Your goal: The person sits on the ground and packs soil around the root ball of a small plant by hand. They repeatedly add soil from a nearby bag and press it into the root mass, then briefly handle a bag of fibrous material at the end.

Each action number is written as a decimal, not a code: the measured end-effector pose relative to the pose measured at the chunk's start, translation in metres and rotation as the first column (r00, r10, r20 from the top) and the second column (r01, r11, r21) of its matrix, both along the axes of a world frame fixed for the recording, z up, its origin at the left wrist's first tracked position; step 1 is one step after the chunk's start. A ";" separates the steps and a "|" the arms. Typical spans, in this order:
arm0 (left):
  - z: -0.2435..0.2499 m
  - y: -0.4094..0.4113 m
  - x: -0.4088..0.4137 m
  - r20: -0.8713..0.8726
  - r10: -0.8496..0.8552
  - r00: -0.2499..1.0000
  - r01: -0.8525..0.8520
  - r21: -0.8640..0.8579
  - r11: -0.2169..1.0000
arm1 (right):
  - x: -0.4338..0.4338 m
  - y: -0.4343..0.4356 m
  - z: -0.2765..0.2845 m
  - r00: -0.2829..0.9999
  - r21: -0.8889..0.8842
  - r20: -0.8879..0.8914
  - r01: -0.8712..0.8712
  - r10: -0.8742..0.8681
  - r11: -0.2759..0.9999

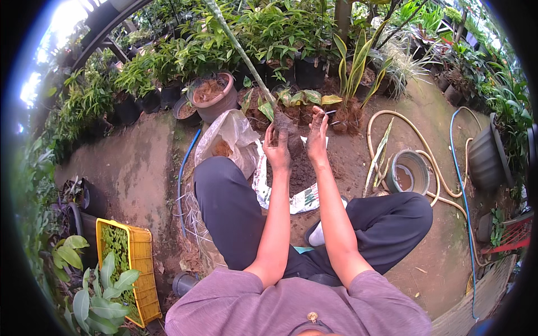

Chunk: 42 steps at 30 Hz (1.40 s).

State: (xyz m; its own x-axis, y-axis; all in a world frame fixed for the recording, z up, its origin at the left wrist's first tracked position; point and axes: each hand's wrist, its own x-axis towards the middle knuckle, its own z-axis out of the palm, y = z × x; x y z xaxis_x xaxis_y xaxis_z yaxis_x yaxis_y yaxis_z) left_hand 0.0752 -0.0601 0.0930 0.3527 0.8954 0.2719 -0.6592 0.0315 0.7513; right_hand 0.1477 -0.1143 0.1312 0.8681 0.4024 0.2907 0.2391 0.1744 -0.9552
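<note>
My left hand (pixel 278 147) grips a dark, soil-covered root ball (pixel 289 129). From it a long, mottled grey-green cylindrical stalk (pixel 239 46) leans up to the left and leaves the view at the top. Dirt coats both palms. Just right of the root ball, my right hand (pixel 317 136) is raised with its fingers apart, holding nothing. Below the hands, dark loose soil (pixel 300 168) lies on a white printed plastic sack (pixel 304 199). To the left of the hands stands a translucent plastic bag (pixel 233 128) with brown coir fibre (pixel 222 148) inside.
Several variegated seedlings (pixel 313 96) and a yellow-edged snake plant (pixel 355 67) with fibre-wrapped roots line up ahead. A bucket (pixel 407 172) of brown water, a beige hose (pixel 374 126) and a blue hose (pixel 456 159) are right. A yellow crate (pixel 143 269) stands left.
</note>
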 end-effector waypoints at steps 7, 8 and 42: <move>-0.009 0.008 -0.012 0.125 -0.121 0.985 0.114 0.061 0.992 | -0.026 0.021 -0.002 0.988 -0.168 0.120 -0.072 0.093 0.983; -0.013 0.012 -0.014 0.082 -0.139 0.987 0.136 0.047 0.990 | -0.028 0.023 -0.002 0.989 -0.136 0.111 -0.083 0.098 0.987; 0.077 0.109 -0.029 -0.360 0.037 0.932 -0.017 0.059 0.998 | 0.073 0.114 0.012 0.820 -0.232 -0.024 -0.561 0.572 0.795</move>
State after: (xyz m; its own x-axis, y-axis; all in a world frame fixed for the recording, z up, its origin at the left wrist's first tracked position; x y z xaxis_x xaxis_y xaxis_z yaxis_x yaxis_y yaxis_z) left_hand 0.0461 0.0492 0.1704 0.4121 0.8933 0.1793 -0.3431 -0.0301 0.9388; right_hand 0.2204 -0.0006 0.1433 0.4531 0.8754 0.1683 0.2064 0.0807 -0.9751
